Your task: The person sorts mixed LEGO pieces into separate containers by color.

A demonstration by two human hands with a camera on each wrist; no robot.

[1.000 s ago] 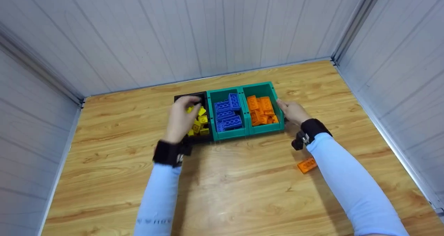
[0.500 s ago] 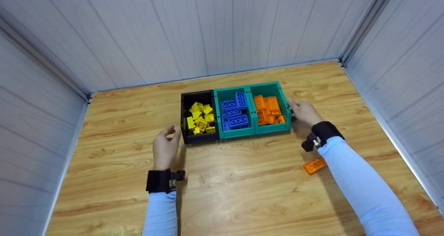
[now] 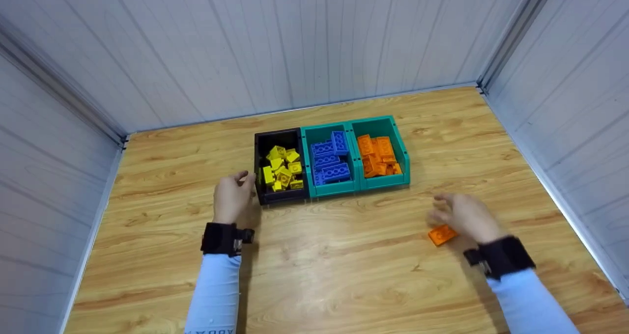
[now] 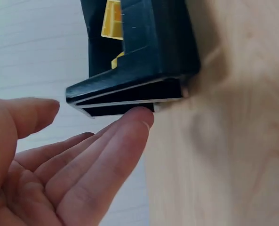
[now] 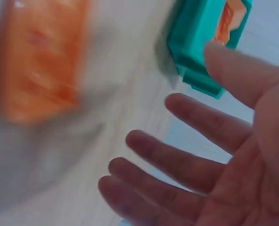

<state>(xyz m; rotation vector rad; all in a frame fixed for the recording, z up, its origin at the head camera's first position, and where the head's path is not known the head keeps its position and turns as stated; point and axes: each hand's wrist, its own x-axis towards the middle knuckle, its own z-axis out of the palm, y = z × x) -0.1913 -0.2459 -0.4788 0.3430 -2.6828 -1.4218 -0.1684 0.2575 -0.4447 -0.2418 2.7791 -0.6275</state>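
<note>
My left hand (image 3: 233, 196) is beside the left wall of a black bin (image 3: 282, 196) that holds yellow bricks (image 3: 280, 164). In the left wrist view its fingers (image 4: 108, 165) are fairly straight by the bin's side, the thumb apart; whether a fingertip touches the bin I cannot tell. My right hand (image 3: 469, 216), slightly blurred, hovers over the table with spread fingers and holds nothing. Just below its fingers a loose orange brick (image 3: 442, 235) lies on the wood; the right wrist view shows this brick (image 5: 45, 61) blurred, apart from the fingers.
Joined to the black bin, a green bin (image 3: 334, 191) holds blue bricks (image 3: 335, 172), and another green bin (image 3: 385, 181) holds orange bricks (image 3: 377, 152). Pale panel walls (image 3: 295, 44) enclose the wooden table (image 3: 339, 275) at the back and both sides.
My left hand has moved from above the yellow bricks to the black bin's left side. My right hand has left the right green bin's side and come down near the loose orange brick.
</note>
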